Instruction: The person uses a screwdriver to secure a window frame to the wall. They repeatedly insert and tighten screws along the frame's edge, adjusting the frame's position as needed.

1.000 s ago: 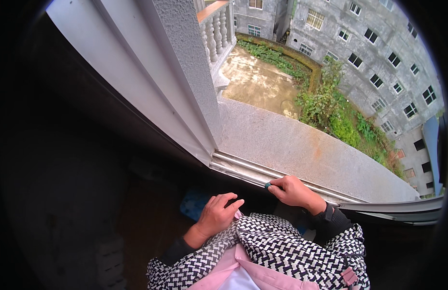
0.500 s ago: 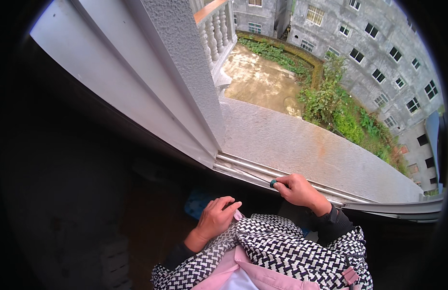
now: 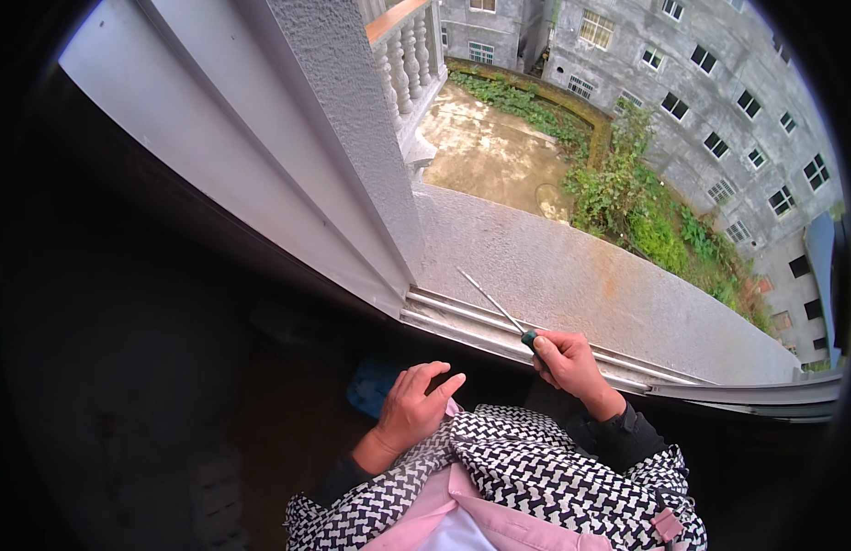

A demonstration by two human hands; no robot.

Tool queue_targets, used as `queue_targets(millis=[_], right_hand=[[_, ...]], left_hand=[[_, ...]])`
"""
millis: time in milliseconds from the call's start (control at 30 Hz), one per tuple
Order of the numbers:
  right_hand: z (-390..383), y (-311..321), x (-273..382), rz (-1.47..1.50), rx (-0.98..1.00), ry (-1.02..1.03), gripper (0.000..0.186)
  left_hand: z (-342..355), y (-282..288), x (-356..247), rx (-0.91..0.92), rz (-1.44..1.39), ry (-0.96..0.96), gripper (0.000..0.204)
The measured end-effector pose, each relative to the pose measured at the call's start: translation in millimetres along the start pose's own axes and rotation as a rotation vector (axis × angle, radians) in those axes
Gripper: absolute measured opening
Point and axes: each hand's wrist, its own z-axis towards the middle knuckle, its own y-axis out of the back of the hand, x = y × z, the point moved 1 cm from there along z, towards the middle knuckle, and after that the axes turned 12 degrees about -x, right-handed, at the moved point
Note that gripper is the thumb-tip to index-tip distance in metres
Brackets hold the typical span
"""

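A screwdriver point(image 3: 528, 338) with a dark green handle and a thin metal shaft is gripped in my right hand point(image 3: 570, 364). Its shaft slants up and to the left, over the window track point(image 3: 471, 323), and the tip shows against the pale outer sill point(image 3: 517, 243). The white track runs beneath the shaft from the frame corner toward the right. Near my body, left of the screwdriver, my left hand point(image 3: 414, 402) is raised with thumb and fingers apart, holding nothing.
A white window frame point(image 3: 260, 174) rises at the left beside a rough grey wall point(image 3: 352, 119). Outside and below lie a concrete yard point(image 3: 499, 138), green plants point(image 3: 655, 220) and a grey building point(image 3: 719, 92). Something blue point(image 3: 372, 387) sits in the dark room behind my left hand.
The screwdriver's tip has lifted out of the window track and swung upward over the sill. My right hand has turned with it and shifted slightly right. The left hand has barely moved.
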Motion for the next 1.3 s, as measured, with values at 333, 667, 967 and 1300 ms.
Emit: queue_targets(millis=[333,667,967,1300], right_hand=[[-0.4,-8.3,35.5,-0.690,0.044,0.403,0.023],[-40.2,-14.5,-7.9,-0.237,-0.053,0.327,0.029],[-95.0,-57.9,-149.2,-0.098,0.314,-0.157,0.039],[-104.8,-89.0,-230.2,-0.138,0.196,-0.163,0.038]], left_hand=[[-16.4,2.3,6.6,0.101,-0.097,0.183,0.039],[-84.2,-15.8,36.5,0.442,-0.174,0.448,0.036],[-180.1,-38.6,51.6,0.670,-0.327,0.609,0.037],[-226.0,-44.1,66.9,0.599,-0.311,0.706,0.025]])
